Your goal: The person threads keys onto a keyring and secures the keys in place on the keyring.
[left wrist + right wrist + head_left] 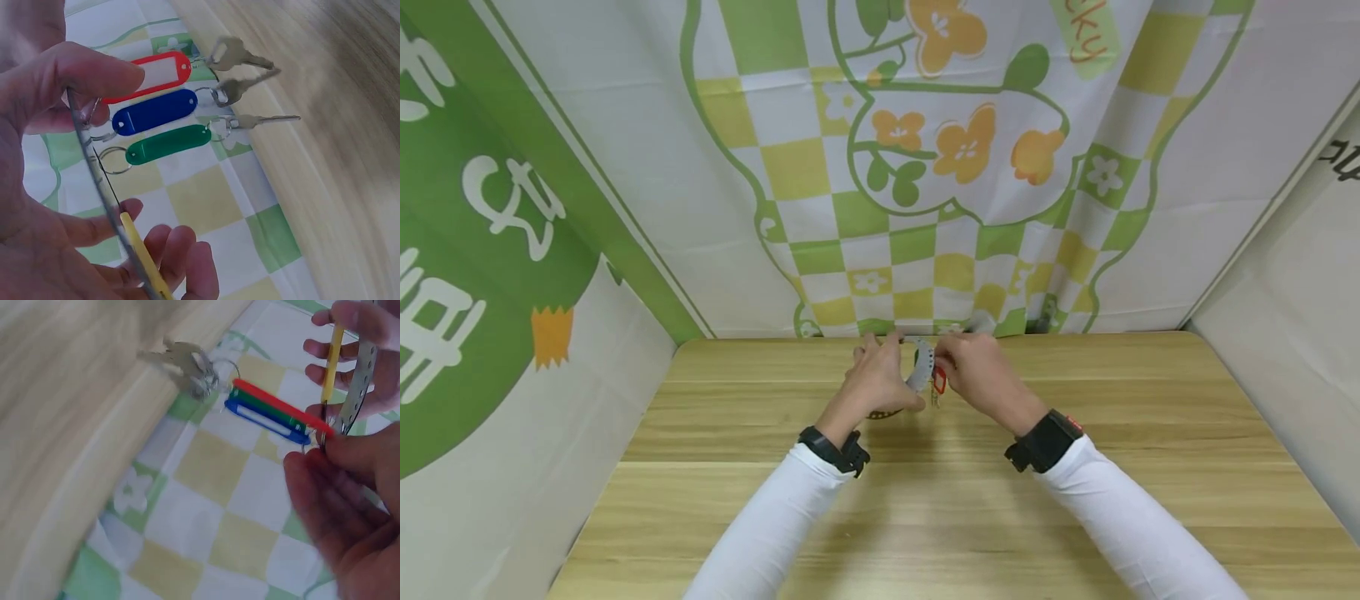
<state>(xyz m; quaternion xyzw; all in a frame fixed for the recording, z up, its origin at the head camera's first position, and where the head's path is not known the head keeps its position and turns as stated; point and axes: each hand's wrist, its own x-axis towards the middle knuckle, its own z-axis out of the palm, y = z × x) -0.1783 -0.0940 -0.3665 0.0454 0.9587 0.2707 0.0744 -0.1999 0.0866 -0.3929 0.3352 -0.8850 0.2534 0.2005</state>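
Observation:
My left hand [876, 375] holds a grey curved band [922, 362] with a row of holes, its fingers and thumb spread around the edge. A thin yellow stick [144, 250] lies along the band beside the left fingers. Three key tags hang by the band on wire rings, each with a key: a red tag [178, 69], a blue tag [155, 112] and a green tag [169, 144]. With thumb and fingers my right hand [981, 371] pinches the red tag's ring end, close against the band. The keys [187, 365] dangle at the tags' far ends.
Below the hands spreads a wood-grain table [910, 517]. Behind its far edge hangs a cloth curtain [880, 250] with green and yellow checks and orange flowers. A green and white cloth [482, 208] covers the left side, and a pale one [1292, 275] the right.

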